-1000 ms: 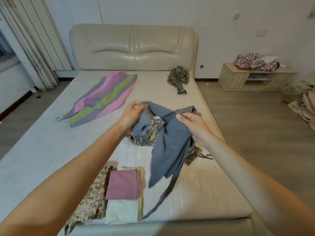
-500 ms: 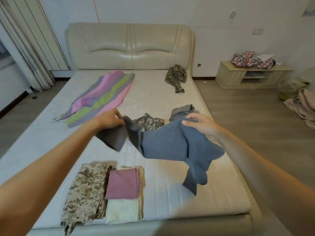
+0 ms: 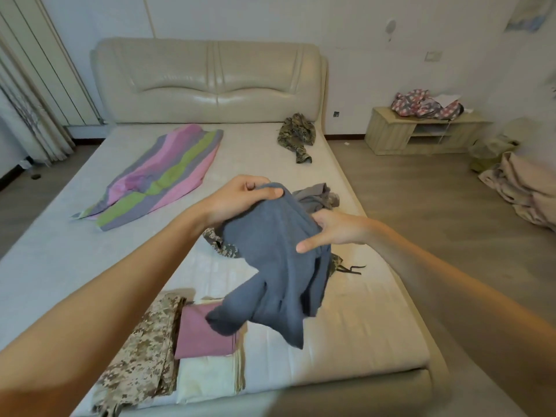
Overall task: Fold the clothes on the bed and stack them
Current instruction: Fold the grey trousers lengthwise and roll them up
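Both my hands hold a blue-grey garment (image 3: 270, 266) in the air above the bed (image 3: 75, 251). My left hand (image 3: 240, 197) grips its top edge with curled fingers. My right hand (image 3: 334, 230) holds its right side, thumb across the front of the cloth, fingers hidden behind it. The garment hangs bunched down over the stack. At the near edge lies a folded pink piece (image 3: 201, 335) on a folded cream piece (image 3: 207, 377), with folded tan camouflage cloth (image 3: 144, 350) beside them. Under the held garment lies a grey-green camouflage piece (image 3: 219, 242).
A striped pink, green and grey cloth (image 3: 159, 176) is spread at the far left of the bed. A dark camouflage garment (image 3: 298, 133) lies near the headboard. Grey cloth (image 3: 316, 197) sits by the right edge. A low wooden cabinet (image 3: 421, 133) and heaped fabric (image 3: 523, 185) stand on the floor, right.
My hands came together from a spread hold, and the blue-grey garment went from stretched wide to bunched and hanging between them. The left hand rose and moved right.
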